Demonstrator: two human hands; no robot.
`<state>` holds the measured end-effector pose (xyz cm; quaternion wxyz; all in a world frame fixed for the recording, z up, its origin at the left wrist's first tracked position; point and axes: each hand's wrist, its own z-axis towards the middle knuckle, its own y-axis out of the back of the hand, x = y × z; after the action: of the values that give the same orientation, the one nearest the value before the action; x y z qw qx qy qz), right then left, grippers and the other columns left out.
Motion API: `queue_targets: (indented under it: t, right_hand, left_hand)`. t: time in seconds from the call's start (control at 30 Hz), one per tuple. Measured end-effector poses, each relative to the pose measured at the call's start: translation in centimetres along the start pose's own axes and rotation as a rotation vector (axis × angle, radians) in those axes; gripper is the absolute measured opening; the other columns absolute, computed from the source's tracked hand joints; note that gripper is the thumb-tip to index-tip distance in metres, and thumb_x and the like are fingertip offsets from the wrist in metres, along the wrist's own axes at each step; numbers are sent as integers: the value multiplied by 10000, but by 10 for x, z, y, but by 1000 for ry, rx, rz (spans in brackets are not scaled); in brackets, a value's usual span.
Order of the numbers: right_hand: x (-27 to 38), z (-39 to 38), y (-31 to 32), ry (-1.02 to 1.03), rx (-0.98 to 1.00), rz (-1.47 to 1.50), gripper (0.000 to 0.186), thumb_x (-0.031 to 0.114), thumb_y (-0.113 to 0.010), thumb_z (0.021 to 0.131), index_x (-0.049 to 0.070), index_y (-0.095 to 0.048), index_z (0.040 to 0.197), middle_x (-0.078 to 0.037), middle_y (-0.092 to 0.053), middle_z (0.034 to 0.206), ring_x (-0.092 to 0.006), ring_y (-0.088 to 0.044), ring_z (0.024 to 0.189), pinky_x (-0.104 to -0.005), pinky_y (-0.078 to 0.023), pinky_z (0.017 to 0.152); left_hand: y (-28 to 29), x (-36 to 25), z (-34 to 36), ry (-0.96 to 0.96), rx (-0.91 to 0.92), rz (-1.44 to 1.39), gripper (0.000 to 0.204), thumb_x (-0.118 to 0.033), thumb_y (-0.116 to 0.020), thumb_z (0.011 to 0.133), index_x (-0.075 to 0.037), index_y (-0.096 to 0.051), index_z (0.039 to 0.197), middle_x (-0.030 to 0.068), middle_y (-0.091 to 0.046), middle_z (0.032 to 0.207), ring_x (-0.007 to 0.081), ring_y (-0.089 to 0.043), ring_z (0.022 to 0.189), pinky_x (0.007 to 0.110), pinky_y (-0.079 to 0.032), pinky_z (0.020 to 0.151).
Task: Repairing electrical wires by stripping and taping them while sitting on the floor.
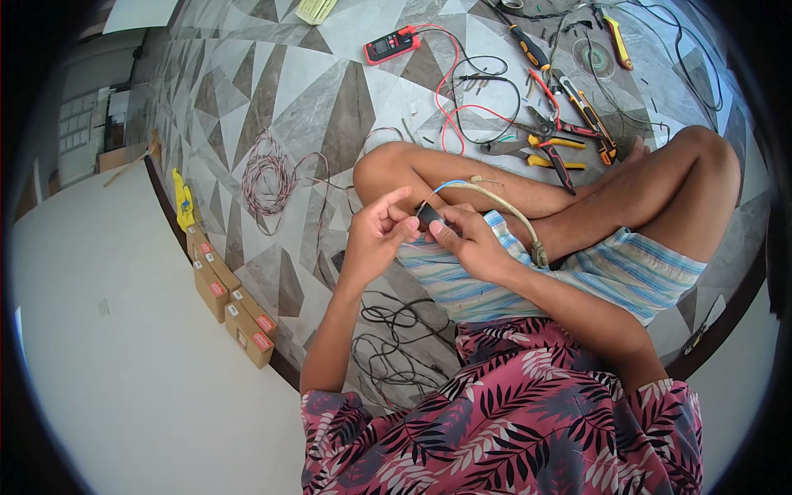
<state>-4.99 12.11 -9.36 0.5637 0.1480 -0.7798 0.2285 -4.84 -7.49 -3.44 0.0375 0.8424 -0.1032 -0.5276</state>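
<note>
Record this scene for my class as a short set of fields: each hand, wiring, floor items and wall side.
Left hand: index finger raised, thumb beside the small black part; contact unclear
Right hand: pinching the small black part
Wiring near hands: blue wire, cream cable
Floor ahead: red meter, screwdriver
Floor left: coiled wire
Beside person: tangled black cord
Along left wall: brown boxes

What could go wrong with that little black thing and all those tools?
The small black piece might slip from the right hand, because it's so tiny. The red-handled pliers lie against the bare shin, so shifting a leg might poke the skin. The red test lead loops near those pliers and could snag.
</note>
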Motion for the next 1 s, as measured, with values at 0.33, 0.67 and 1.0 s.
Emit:
queue_targets:
  t: [0.33,0.67,1.0]
  right_hand:
    - [-4,4,14,53,48,-13,256,252,-591,994,13,-682,1003,-114,-576,916,-253,-489,1000,-358,-417,825]
    - [6,-1,21,146,43,-141,232,229,-623,951,1,-668,953,-133,-612,906,-283,-501,983,-392,-403,884]
    - [10,-2,21,254,37,-279,188,184,-667,905,-4,-677,905,-159,-622,922,-310,-495,984,-429,-388,907]
  left_hand:
    - [7,1,6,23,136,36,392,-35,-683,934,38,-604,1310,47,-687,866,83,-641,757,237,-539,702]
    - [-2,-6,5,133,33,-41,169,-69,-661,959,39,-670,1089,42,-694,851,64,-627,762,217,-503,665]
    - [-14,-11,4,65,-57,453,196,-155,-656,951,34,-633,994,75,-664,796,90,-590,720,285,-483,647]
